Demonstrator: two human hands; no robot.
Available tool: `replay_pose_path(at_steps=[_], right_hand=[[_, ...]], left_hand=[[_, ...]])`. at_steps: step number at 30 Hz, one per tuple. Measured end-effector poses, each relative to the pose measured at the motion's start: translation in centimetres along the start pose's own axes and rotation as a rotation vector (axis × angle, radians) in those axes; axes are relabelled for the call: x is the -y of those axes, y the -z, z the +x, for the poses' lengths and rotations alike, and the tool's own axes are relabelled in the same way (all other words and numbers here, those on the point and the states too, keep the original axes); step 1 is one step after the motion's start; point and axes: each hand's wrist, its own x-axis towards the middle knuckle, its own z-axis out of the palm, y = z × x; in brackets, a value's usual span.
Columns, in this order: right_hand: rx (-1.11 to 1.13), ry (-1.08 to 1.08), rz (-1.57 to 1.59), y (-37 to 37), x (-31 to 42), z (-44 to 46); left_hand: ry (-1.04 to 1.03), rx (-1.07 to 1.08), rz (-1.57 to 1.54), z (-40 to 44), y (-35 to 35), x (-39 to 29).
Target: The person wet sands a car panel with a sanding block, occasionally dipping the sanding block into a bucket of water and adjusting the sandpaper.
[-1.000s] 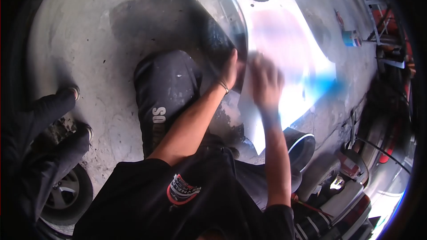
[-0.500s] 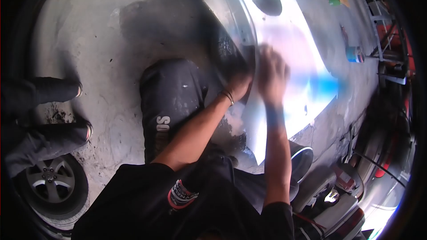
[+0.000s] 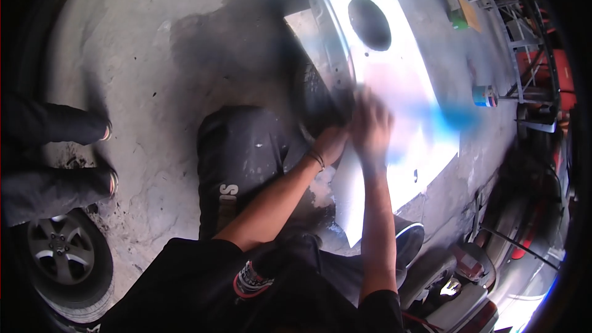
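A pale car body panel (image 3: pixel 401 86) with an oval hole near its top stands before me, washed out by glare. My right hand (image 3: pixel 371 126) lies against the panel's face beside its curved edge; its fingers are blurred, and anything beneath them is hidden. At the panel's left edge is my left hand (image 3: pixel 333 142), just beside the right one. Its fingers are smeared and partly hidden behind the edge. A dark round object (image 3: pixel 314 98), partly covered, sits under the panel's left side.
Another person's legs (image 3: pixel 58 126) are at the left, above a wheel (image 3: pixel 61 250). A blue can (image 3: pixel 485 96) stands on the floor right of the panel, near a metal frame (image 3: pixel 524 43). Car parts (image 3: pixel 459 308) lie at the lower right.
The panel sits lower in view, showing more of its top and hole. My left hand has moved down along the edge from its raised position. My right hand remains on the panel, slightly lower in view.
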Motion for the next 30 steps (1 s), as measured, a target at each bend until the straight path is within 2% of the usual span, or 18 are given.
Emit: replay_pose_path(at_steps=[2,3,5,7,9,11,14,16,18,19,21,22,24,25,26,28,29,30], right_hand=[[-0.002,-0.044,0.009,-2.0,-2.4,1.1],[-0.048,-0.032,-0.055,-4.0,-4.9,3.2],[-0.071,-0.085,-0.102,-6.4,-7.7,7.0],[0.047,-0.225,-0.058,-3.8,-5.6,10.2],[0.003,-0.133,-0.078,-4.0,-4.7,7.4],[-0.099,-0.054,-0.027,-3.7,-4.0,4.2],[-0.037,-0.047,-0.204,-4.0,-6.5,5.0],[-0.102,-0.206,-0.140,-3.8,-6.4,8.2],[-0.147,-0.259,-0.181,-5.4,-5.4,9.7],[-0.148,-0.215,-0.204,-5.9,-4.1,8.7],[-0.147,-0.164,-0.186,-5.6,-3.1,6.9],[-0.147,-0.165,-0.195,-5.9,-5.2,6.7],[-0.052,-0.314,-0.051,-7.9,-10.5,7.8],[0.145,-0.536,-0.089,-5.5,-10.3,10.0],[0.249,-0.722,0.151,-1.9,-9.2,12.7],[-0.132,-0.134,-0.014,-9.4,-19.5,10.4],[-0.143,-0.129,-0.018,-6.8,-17.1,11.6],[0.052,-0.230,-0.009,-3.9,-14.4,11.7]], left_hand=[[0.052,0.142,0.383,-0.6,-0.2,-0.1],[0.045,0.143,0.387,-0.3,0.1,-0.6],[0.366,0.160,0.050,-0.1,0.9,-2.6],[0.365,0.147,0.088,0.9,1.3,-3.3],[0.430,0.083,-0.005,0.0,-0.1,-1.2],[0.376,0.098,0.072,0.0,0.4,-2.1],[0.320,0.157,0.170,-0.1,0.4,-0.9],[0.335,0.189,0.178,-0.6,0.4,-0.9],[0.522,0.166,0.074,0.1,1.7,-4.3],[0.516,0.169,0.075,0.2,1.7,-3.8],[0.239,0.260,0.269,0.6,1.2,-2.2],[0.235,0.264,0.262,0.7,0.8,-2.4],[0.289,0.221,0.215,1.2,1.0,-2.7],[0.323,0.207,0.190,1.0,0.9,-2.9],[0.354,0.188,0.169,0.8,1.0,-3.2],[0.379,0.163,0.146,1.0,0.8,-3.1],[0.085,0.060,0.282,1.3,0.3,-2.0],[-0.206,-0.042,0.410,1.3,-0.3,-0.9]])
